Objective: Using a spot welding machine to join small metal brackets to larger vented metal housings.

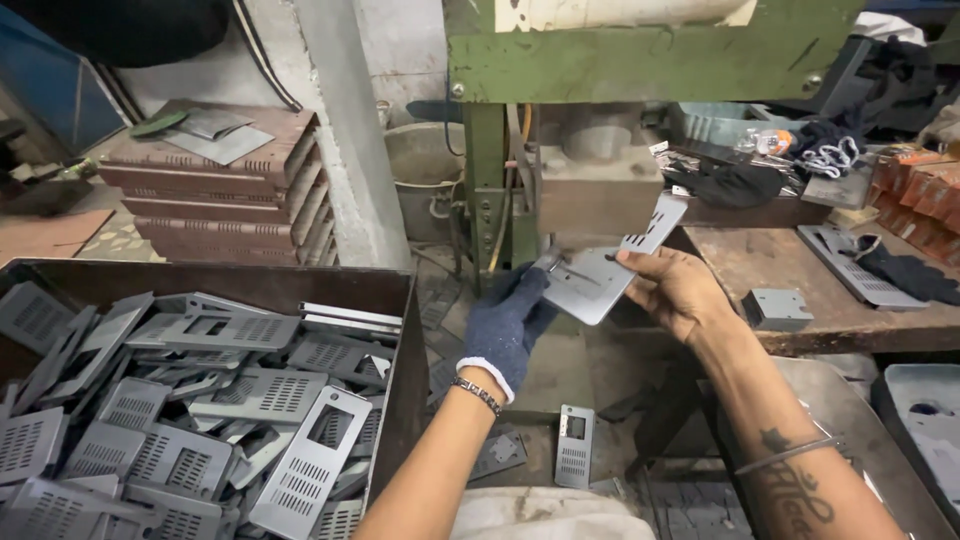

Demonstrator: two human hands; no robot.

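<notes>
A flat grey perforated metal plate (605, 270) is held in front of the green press (600, 130), tilted, one end near the press block. My left hand (510, 322), in a dark blue knit glove, touches the plate's lower left edge. My bare right hand (678, 290) grips the plate along its right side. To the left a dark metal bin (395, 300) holds several similar grey slotted plates (200, 420).
Rust-brown ribbed panels (220, 190) are stacked at the back left. A worn wooden bench (800, 270) at right carries a small grey bracket (778, 307), dark cloth, and orange boxes (915, 185). A loose slotted plate (574, 446) lies on the floor below my hands.
</notes>
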